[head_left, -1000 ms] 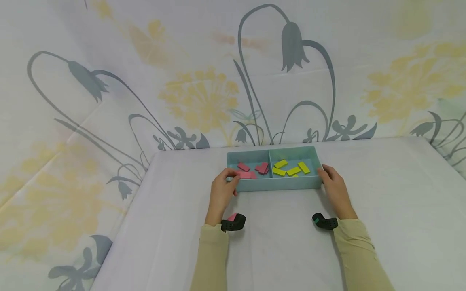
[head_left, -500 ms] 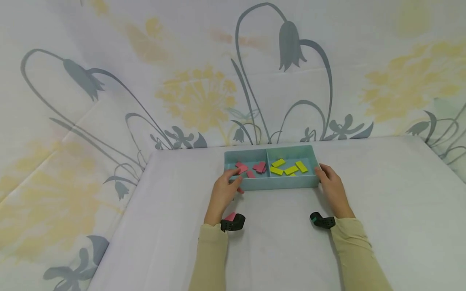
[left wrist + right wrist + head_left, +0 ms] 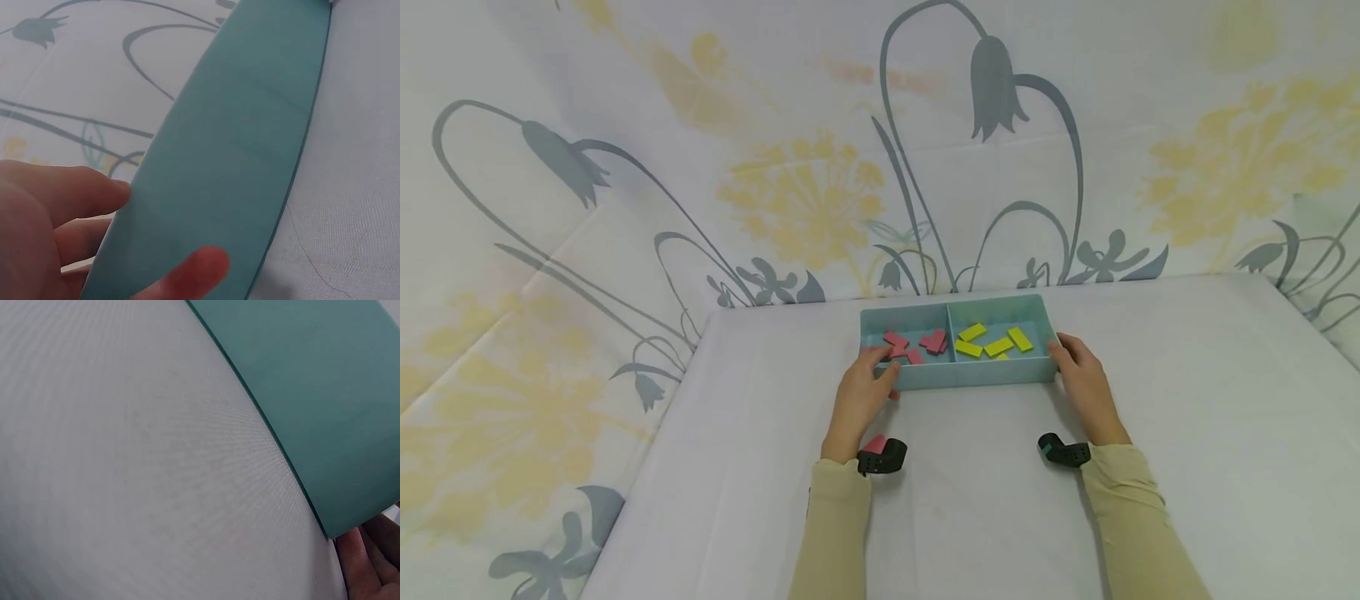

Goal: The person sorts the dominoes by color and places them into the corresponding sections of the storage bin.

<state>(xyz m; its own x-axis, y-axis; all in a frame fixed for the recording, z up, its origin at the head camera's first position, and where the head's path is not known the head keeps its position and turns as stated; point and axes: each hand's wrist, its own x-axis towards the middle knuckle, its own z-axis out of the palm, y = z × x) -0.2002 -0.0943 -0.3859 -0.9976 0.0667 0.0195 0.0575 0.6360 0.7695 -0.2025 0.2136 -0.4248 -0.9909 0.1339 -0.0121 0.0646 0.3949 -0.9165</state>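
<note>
A pale teal two-compartment tray (image 3: pixel 977 375) stands on the white cloth in the head view. Small pink blocks (image 3: pixel 933 341) lie in its left compartment, several yellow blocks (image 3: pixel 998 346) in its right one. My left hand (image 3: pixel 857 400) is at the front left corner, thumb and forefinger spread over the rim above the pink blocks. One finger (image 3: pixel 206 269) lies before the front wall in the left wrist view; others are partly hidden behind it. My right hand (image 3: pixel 1086 387) holds the tray's right end, thumb at the rim; in the right wrist view its fingers (image 3: pixel 356 562) show beside the bottom corner.
A white cloth (image 3: pixel 970 517) covers the table, and a flower-printed curtain (image 3: pixel 820 100) rises behind and to the left. Black wrist cameras (image 3: pixel 883 457) sit on both wrists. A pink patch (image 3: pixel 875 443) shows behind the left one.
A pink block at my left fingertips a second ago now lies down among the others in the left compartment. My left fingers have spread slightly. The right hand stays on the tray.
</note>
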